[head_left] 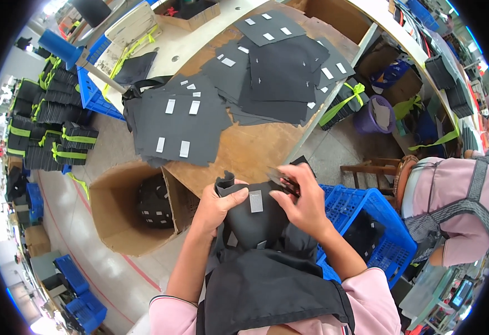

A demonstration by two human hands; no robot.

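My left hand point(216, 207) is closed on the left edge of a black fabric piece point(262, 223), its thumb lying on top. The piece bends over my lap, and a white rectangular patch sits near its upper edge. At the piece's right edge, my right hand point(305, 204) is closed around small dark thread snips point(281, 180), whose blades point up and left. Just beyond my hands, a brown wooden table point(267, 146) bears a loose pile of dark grey pieces point(161, 123) with white patches. Farther back on it lie black panels point(281, 70).
A cardboard box point(119, 223) holding dark pieces stands at my left. On my right is a blue plastic crate point(389, 245). Tied black stacks point(54, 123) fill the far left floor. A person in pink point(445, 195) sits at the right, near a purple bucket point(374, 114).
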